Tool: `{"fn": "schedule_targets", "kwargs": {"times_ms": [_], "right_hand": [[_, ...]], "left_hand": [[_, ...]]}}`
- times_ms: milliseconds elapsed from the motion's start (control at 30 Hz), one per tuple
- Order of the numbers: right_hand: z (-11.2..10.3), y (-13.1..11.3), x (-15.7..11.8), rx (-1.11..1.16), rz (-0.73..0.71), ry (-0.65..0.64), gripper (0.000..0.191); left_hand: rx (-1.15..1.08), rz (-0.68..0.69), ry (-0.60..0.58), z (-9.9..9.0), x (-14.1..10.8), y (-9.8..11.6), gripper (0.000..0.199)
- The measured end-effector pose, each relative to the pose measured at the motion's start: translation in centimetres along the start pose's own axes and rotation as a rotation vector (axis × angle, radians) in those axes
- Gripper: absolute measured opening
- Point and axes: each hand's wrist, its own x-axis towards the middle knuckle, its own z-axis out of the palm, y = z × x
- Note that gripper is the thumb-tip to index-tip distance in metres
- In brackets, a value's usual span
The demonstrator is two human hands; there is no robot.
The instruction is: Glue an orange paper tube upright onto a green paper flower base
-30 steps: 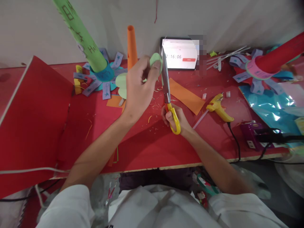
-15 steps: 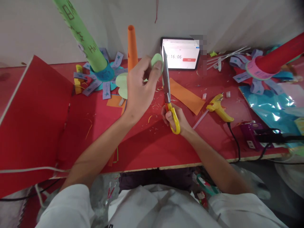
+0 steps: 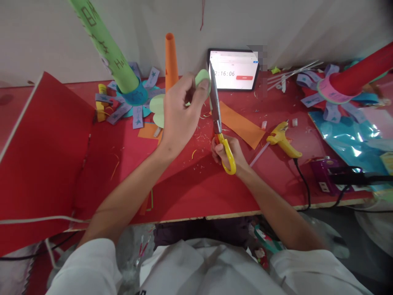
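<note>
My left hand (image 3: 184,110) pinches a small, rounded piece of pale green paper (image 3: 202,76) between thumb and fingers, raised above the table. In my right hand (image 3: 229,153) are scissors (image 3: 216,108) with yellow and red handles, their blades pointing up and away from me. The blades look nearly closed and run close along the right edge of the green piece; whether they touch it I cannot tell. Behind my left hand stands an orange paper cone (image 3: 171,61), its base hidden. A larger pale green paper shape (image 3: 158,110) shows partly beside my wrist.
A tablet (image 3: 235,80) leans on the wall. To the right lie an orange paper strip (image 3: 241,123), a yellow glue gun (image 3: 284,139) with cord, and a purple power box (image 3: 325,174). Decorated green (image 3: 107,49) and red (image 3: 365,73) paper tubes stand either side. A red board (image 3: 46,155) rises at left.
My right hand and the scissors have shifted slightly right, the handles most. My left hand and the green piece stay almost where they were.
</note>
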Motion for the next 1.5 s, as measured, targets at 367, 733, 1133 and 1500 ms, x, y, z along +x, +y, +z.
{"fn": "schedule_targets", "kwargs": {"times_ms": [367, 733, 1133, 1500], "right_hand": [[-0.1, -0.1, -0.2, 0.000, 0.005, 0.013, 0.079], [-0.8, -0.7, 1.0, -0.369, 0.008, 0.231, 0.074], [0.1, 0.8, 0.8, -0.792, -0.236, 0.120, 0.013], [0.7, -3.6, 3.5, -0.282, -0.308, 0.001, 0.040]], "left_hand": [[-0.044, 0.060, 0.008, -0.1, 0.4, -0.8, 0.067], [-0.086, 0.089, 0.100, -1.1, 1.1, 1.0, 0.065], [0.036, 0.121, -0.014, -1.0, -1.1, -0.2, 0.055], [0.278, -0.207, -0.255, -3.4, -9.0, -4.3, 0.065]]}}
